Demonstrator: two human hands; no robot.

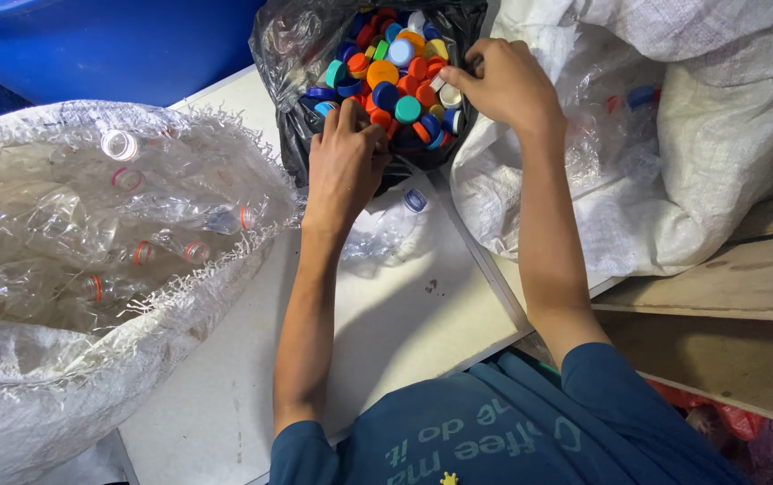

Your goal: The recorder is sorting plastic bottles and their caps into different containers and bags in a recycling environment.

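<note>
- A black bag [292, 135], filled with loose bottle caps [395, 76] in red, orange, blue, teal and white, is seen at the far edge of the table [404, 314], between two large white sacks.
- The left hand [346, 162] is laid on the near rim of the black bag, its fingers [351, 117] curled down among the caps; whether a cap is pinched cannot be told.
- The right hand [503, 85] is set at the bag's right rim, its fingers closed together (what they grip, plastic or a cap, is hidden under the knuckles).
- A crushed clear bottle [391, 229] with a blue cap is lying on the table just below the bag, beside the left wrist.
- The left sack [63, 377] is spread open and is packed with clear capless bottles [135, 224], some with red neck rings.
- The right sack [719, 135] is slumped against the bag, and a bottle with a blue cap [642, 94] is seen inside it.
- A blue tub [117, 45] is standing behind the left sack.
</note>
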